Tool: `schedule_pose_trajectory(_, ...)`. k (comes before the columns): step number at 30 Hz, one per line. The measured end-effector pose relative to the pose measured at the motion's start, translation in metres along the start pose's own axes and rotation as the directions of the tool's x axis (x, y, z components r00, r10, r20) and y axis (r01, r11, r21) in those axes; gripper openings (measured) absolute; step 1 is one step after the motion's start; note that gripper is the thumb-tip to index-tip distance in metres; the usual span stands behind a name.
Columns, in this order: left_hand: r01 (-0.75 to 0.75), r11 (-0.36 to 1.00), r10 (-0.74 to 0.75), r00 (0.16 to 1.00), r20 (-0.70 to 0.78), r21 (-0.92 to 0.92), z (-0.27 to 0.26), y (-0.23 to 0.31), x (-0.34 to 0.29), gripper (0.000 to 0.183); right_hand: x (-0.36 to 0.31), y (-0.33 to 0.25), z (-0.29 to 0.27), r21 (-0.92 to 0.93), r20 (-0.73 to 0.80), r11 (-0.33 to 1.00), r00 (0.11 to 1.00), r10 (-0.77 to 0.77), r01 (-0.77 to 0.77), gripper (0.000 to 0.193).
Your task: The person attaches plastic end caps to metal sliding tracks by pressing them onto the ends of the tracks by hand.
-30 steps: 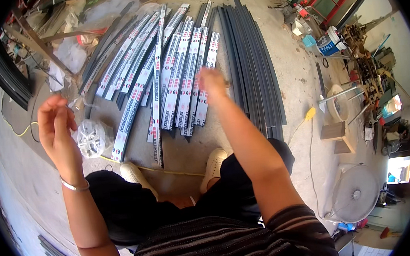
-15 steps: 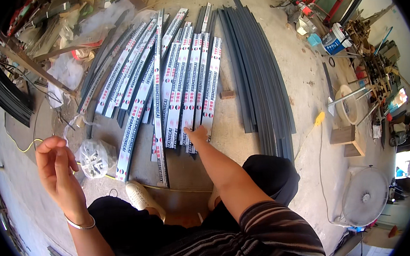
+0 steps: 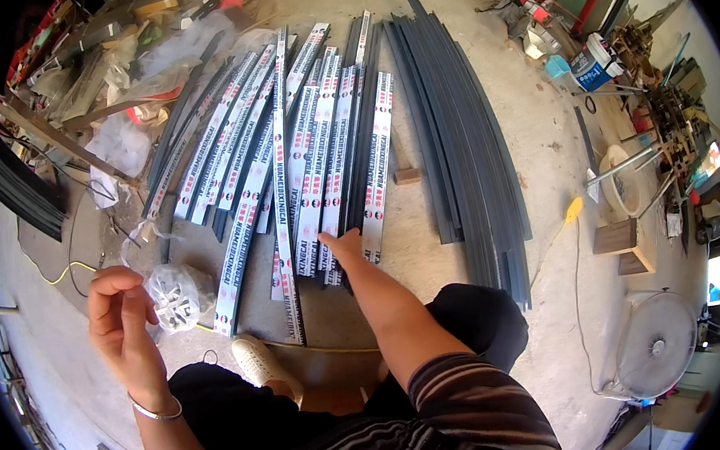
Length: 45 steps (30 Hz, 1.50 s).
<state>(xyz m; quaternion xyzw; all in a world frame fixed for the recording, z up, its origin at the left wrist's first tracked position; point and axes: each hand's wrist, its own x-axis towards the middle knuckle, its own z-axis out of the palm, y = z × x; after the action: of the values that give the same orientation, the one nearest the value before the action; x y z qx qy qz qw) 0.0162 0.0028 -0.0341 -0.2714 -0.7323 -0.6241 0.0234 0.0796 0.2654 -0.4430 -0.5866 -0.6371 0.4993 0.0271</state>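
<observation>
Long metal profiles lie fanned out on the floor, many faced with white printed film. My right hand reaches down to their near end, with thumb and fingers closed around a dark-edged profile. Its fingertips are partly hidden by the hand. My left hand is raised at the left, fingers loosely bent and apart, with nothing visible in it. A clear plastic bag of small metal-looking pieces sits on the floor beyond that hand. To the right lies a bundle of bare dark grey profiles.
A small brick-like block rests between the two groups of profiles. Scrap and plastic sheets crowd the far left. At the right are a round fan, a wooden block stand, a white bucket and a yellow connector on a cord.
The view has shifted slightly, so the scene sits lower. At my right hand, the filmed profiles have changed position a little and a dark strip shows more between them. My left hand stays raised.
</observation>
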Motion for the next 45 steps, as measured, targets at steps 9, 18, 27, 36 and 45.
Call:
schedule_pose_trajectory(9, -0.034, 0.997, 0.032, 0.999, 0.026, 0.074, -0.009, -0.003, -0.001, 0.006, -0.01, 0.028, -0.055, 0.345, -0.199, 0.873, 0.936, -0.29, 0.344, 0.046)
schedule_pose_trajectory(18, -0.031, 0.999, 0.029, 0.998, 0.058, 0.039, -0.011, 0.003, -0.003, 0.005, 0.027, 0.088, -0.106, 0.156, -0.388, 0.941, 0.895, -0.222, 0.301, 0.06)
schedule_pose_trajectory(27, -0.042, 0.997, 0.04, 0.998, 0.038, 0.059, -0.013, 0.005, -0.003, 0.004, 0.014, -0.009, -0.084, -0.567, -0.08, 0.769, 0.91, -0.407, 0.294, 0.062)
schedule_pose_trajectory(36, -0.017, 0.994, 0.007, 0.996, 0.088, 0.111, -0.012, 0.0, -0.006, 0.005, 0.048, -0.027, -0.026, -0.362, 0.342, 0.845, 0.9, -0.271, 0.393, 0.041)
schedule_pose_trajectory(45, -0.016, 0.99, -0.006, 0.988, 0.157, 0.138, -0.004, -0.001, 0.002, 0.003, 0.013, 0.03, -0.01, -0.314, 0.194, 0.817, 0.875, -0.444, 0.484, 0.032)
